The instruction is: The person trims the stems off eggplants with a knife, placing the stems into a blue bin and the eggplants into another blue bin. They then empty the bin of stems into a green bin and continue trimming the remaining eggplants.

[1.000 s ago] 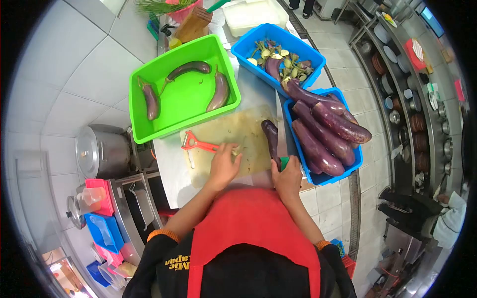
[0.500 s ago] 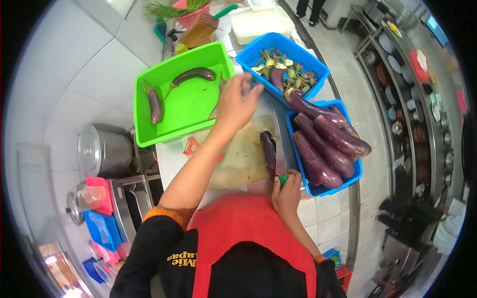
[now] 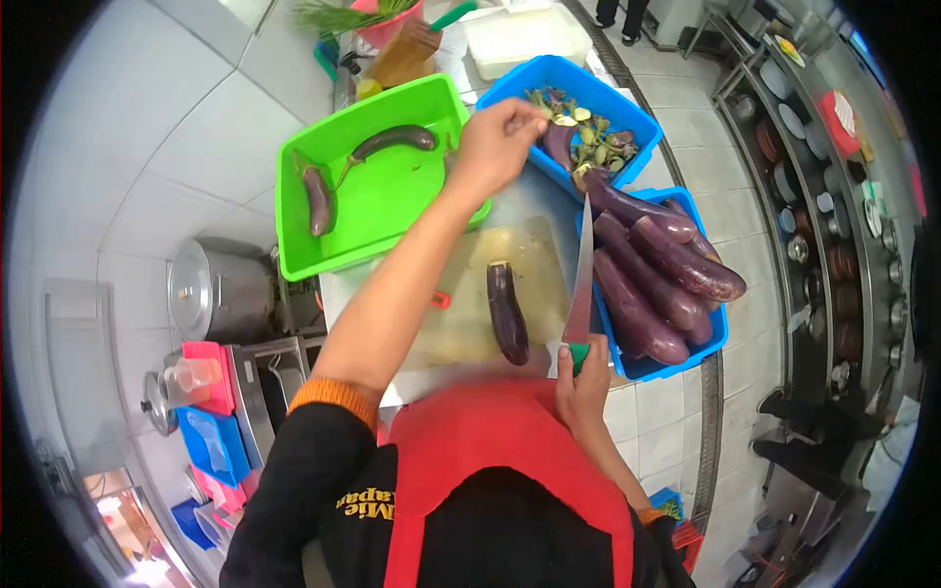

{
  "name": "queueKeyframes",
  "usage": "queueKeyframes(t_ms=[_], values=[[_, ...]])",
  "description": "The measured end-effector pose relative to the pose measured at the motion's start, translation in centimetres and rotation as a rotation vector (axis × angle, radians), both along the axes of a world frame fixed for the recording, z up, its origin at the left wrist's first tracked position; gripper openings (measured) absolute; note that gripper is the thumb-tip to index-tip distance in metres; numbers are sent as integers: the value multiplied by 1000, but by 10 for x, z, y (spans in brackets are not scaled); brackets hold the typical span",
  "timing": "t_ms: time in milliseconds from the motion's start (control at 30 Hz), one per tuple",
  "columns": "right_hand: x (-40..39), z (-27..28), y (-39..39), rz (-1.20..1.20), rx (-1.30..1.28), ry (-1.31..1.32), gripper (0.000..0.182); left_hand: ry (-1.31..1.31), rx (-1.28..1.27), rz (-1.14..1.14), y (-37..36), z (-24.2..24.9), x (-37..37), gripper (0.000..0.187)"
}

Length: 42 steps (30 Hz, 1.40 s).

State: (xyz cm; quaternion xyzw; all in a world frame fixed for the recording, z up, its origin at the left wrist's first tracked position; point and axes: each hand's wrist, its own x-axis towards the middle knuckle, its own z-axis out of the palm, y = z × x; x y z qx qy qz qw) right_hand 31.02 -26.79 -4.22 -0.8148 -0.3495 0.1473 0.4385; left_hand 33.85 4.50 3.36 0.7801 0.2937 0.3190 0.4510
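Observation:
My left hand (image 3: 500, 142) is over the near left edge of the blue tray of trimmings (image 3: 642, 132), its fingers pinched; whatever they hold is too small to tell. A knife (image 3: 580, 294) with a green handle is in my right hand (image 3: 585, 384), its blade pointing away from me. Between my arms, an eggplant (image 3: 507, 314) with a pale cut top lies on the cutting board (image 3: 453, 338), touched by neither hand. Several large eggplants (image 3: 642, 284) fill a second blue tray (image 3: 718, 328) at the right. A red peeler (image 3: 440, 299) lies partly behind my left forearm.
A green tray (image 3: 294, 230) with a few eggplants stands at the left. Beyond it are a wooden knife block (image 3: 404, 57) and a white container (image 3: 524, 39). A lidded pot (image 3: 221, 294) stands at left. Another person's legs (image 3: 627, 15) show at the top.
My left hand has moved to the blue tray's edge and its fingers have closed. The knife has moved right, away from the eggplant, whose top now shows a cut face.

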Motion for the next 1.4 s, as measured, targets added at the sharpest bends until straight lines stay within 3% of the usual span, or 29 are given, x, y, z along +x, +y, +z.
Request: queueKeyframes(t_ms=[33, 133, 200, 267, 333, 433, 500, 533, 600, 633, 700, 767, 833, 933, 1133, 1200, 1233, 1300, 1400], values=[[-2, -3, -3, 16, -9, 3, 26, -59, 388, 15, 16, -7, 11, 16], [2, -11, -5, -14, -35, -11, 26, -114, 252, 18, -3, 3, -14, 21], [-2, -15, -10, -11, -8, -11, 26, 224, 2, 0, -28, 8, -54, 22], [-3, -17, -10, 0, -20, -30, 26, 444, 26, -93, -37, -48, -100, 29], [-4, -17, -8, 37, -43, -49, 26, 986, -177, -314, -63, -55, -129, 35], [-7, -13, 7, 71, -88, -54, 22, 996, -184, -421, -124, -97, -149, 43], [-7, -5, 22, 44, -71, -43, 23, 612, -118, -238, -154, -115, -143, 51], [-6, -6, 29, 61, -71, -51, 23, 604, -122, -222, -154, -115, -145, 51], [-2, -11, 41, 59, -123, -175, 25, 440, -285, -452, -147, -103, -140, 59], [0, -17, 42, 61, -128, -182, 25, 432, -287, -452, -146, -106, -141, 59], [6, -29, 44, 31, -164, -259, 26, 607, 45, -298, -137, -121, -146, 60], [8, -27, 44, 26, -196, -240, 25, 615, 185, -197, -125, -129, -148, 60], [6, -29, 43, 26, -229, -214, 25, 597, 504, -53, -109, -125, -143, 56], [7, -32, 45, 53, -250, -250, 25, 650, 535, -132, -99, -163, -138, 55], [16, -23, 43, 30, -437, -346, 28, 454, 330, -329, -127, -168, -163, 61], [19, -16, 41, 43, -496, -303, 46, 429, 217, -330, -133, -147, -172, 60], [17, -16, 40, 38, -498, -301, 46, 405, 101, -324, -134, -138, -174, 59], [13, -17, 38, 121, -417, -487, 66, 436, 178, -314, -137, -132, -174, 58], [3, -22, 48, 189, -474, -557, 73, 493, 299, -281, -142, -138, -175, 53]])
